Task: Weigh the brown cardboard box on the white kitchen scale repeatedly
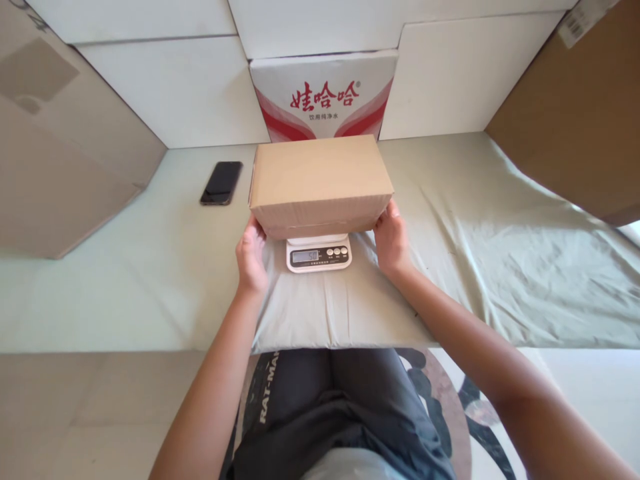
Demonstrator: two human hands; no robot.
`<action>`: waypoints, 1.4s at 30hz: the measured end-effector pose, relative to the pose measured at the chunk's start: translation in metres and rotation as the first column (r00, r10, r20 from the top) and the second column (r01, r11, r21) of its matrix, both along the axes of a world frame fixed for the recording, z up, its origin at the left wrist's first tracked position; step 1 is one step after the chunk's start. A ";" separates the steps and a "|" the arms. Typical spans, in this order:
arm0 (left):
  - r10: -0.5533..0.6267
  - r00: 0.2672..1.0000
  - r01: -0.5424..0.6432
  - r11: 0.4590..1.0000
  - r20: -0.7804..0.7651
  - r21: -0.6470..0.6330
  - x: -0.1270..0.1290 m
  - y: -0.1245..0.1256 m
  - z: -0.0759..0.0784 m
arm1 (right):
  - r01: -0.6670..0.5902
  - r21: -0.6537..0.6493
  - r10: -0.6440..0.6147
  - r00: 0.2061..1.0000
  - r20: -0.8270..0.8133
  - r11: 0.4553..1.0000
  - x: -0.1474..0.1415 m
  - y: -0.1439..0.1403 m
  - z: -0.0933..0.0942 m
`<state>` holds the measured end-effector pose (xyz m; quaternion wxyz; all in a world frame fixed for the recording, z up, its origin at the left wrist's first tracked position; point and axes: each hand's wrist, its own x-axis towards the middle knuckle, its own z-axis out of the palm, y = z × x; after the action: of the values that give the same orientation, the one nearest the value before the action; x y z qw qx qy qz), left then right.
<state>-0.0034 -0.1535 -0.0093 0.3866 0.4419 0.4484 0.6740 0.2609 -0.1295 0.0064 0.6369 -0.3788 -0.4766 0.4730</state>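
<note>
A closed brown cardboard box [323, 173] sits over a white digital kitchen scale [320, 265], hiding the scale's weighing platform. The scale's display, which seems to read 50, and its round buttons show in front of the box. At the box's lower left corner is my left hand [251, 257], its fingers curled behind and under the edge. My right hand [391, 237] grips the lower right corner in the same way. Most fingertips of both hands are hidden by the box. Whether the box's full weight rests on the scale, I cannot tell.
A black smartphone [221, 183] lies left of the box on the pale green cloth [185, 280]. Behind stands a white and red printed carton [325, 100] among white boxes. Large brown cartons flank the surface at left [65, 153] and right [570, 120].
</note>
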 end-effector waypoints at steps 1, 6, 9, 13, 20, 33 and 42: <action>0.004 1.000 -0.004 1.000 0.004 -0.004 0.000 0.000 0.000 | 0.008 0.006 -0.007 1.000 -0.006 1.000 0.000 0.001 -0.002; -0.002 1.000 0.002 1.000 -0.005 -0.007 0.000 0.000 0.001 | 0.014 0.033 -0.013 1.000 -0.004 0.999 0.002 0.004 -0.008; -0.009 1.000 0.009 1.000 -0.018 0.008 0.001 0.000 0.002 | 0.013 0.032 -0.013 1.000 -0.003 0.999 0.002 0.004 -0.008; 0.011 1.000 -0.011 1.000 -0.012 -0.003 0.003 0.000 0.003 | 0.019 0.019 -0.019 1.000 -0.014 1.000 0.001 0.002 -0.005; -0.005 1.000 0.005 1.000 -0.025 0.015 0.004 -0.001 0.003 | 0.021 0.021 -0.023 0.997 0.070 1.000 -0.003 -0.004 0.002; -0.060 0.997 0.062 0.998 -0.040 0.032 0.006 -0.007 0.037 | 0.022 0.157 -0.028 0.999 0.040 0.987 -0.009 -0.015 0.031; -0.082 0.977 0.086 0.996 0.198 -0.013 0.001 0.088 0.073 | 0.073 0.229 -0.093 0.992 0.082 0.971 -0.012 0.091 0.035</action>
<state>-0.0025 -0.0660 0.0636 0.4620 0.3872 0.3958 0.6928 0.2487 -0.0384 0.0409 0.6724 -0.3451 -0.5396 0.3710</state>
